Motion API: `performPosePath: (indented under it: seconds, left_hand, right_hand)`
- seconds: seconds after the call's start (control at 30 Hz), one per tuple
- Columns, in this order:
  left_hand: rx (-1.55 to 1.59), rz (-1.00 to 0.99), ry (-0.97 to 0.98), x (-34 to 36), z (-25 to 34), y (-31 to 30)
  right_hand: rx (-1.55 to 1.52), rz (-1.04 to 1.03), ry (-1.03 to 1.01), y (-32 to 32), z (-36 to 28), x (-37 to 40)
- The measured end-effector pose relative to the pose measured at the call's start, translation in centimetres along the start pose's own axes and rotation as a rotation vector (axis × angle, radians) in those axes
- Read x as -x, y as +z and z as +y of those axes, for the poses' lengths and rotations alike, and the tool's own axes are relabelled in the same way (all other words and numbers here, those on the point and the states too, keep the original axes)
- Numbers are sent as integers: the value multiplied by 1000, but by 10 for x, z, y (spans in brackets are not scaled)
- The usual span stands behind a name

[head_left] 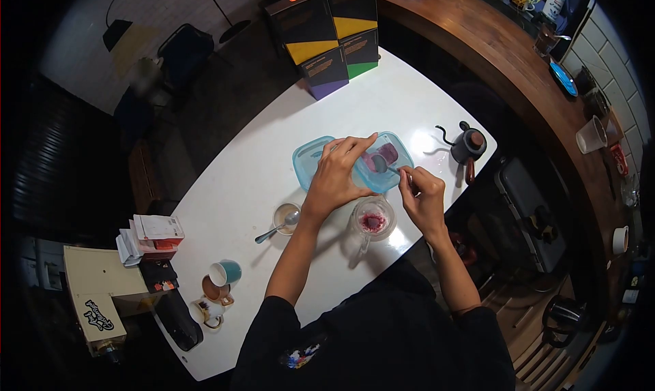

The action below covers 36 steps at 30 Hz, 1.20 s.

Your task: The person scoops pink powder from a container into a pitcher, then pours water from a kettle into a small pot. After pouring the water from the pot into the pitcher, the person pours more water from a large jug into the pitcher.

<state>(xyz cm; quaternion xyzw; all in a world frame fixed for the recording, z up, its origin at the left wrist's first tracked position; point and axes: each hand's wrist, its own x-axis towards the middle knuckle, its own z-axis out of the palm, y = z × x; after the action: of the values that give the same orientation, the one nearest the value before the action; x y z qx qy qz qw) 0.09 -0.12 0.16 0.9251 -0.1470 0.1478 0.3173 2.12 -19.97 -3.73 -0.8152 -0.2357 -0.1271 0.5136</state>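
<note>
My left hand [337, 177] spans the near-left side of a light blue plastic container [402, 145], fingers on its far rim and thumb at the near one. A purple block [389, 152] lies inside, with purple residue around it. My right hand [424, 193] pinches the handle of a spoon [379, 163], whose bowl is in the container by the block. A second light blue piece, apparently the lid [301, 164], lies left of it, partly behind my left hand. Just nearer stands a glass jug [383, 230] with dark red contents at its bottom.
A cup [279, 218] with a spoon [267, 235] across it stands left of my left forearm. Mugs [226, 273] are at the front left, near a card stack [159, 227]. Black boxes [321, 29] stand at the back, a gooseneck kettle [469, 144] at the right edge.
</note>
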Motion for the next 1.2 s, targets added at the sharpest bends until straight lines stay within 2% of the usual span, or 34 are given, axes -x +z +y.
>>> performPosePath:
  seconds: [0.23, 0.4, 0.5, 0.93, 1.2]
  left_hand:
    - [-7, -4, -25, 0, 0, 1]
    - [-6, 2, -11, 1, -2, 3]
    - [-8, -5, -23, 1, -2, 3]
    - [-17, 5, -48, 0, -4, 5]
    - [-48, 0, -75, 0, -2, 5]
  right_hand:
    - [-31, 4, 24, 6, -1, -1]
    - [-245, 30, 316, 9, -2, 0]
    - [-334, 37, 371, 10, -1, 1]
    - [-650, 157, 420, 2, 5, 1]
    - [-723, 212, 363, -35, -6, 6]
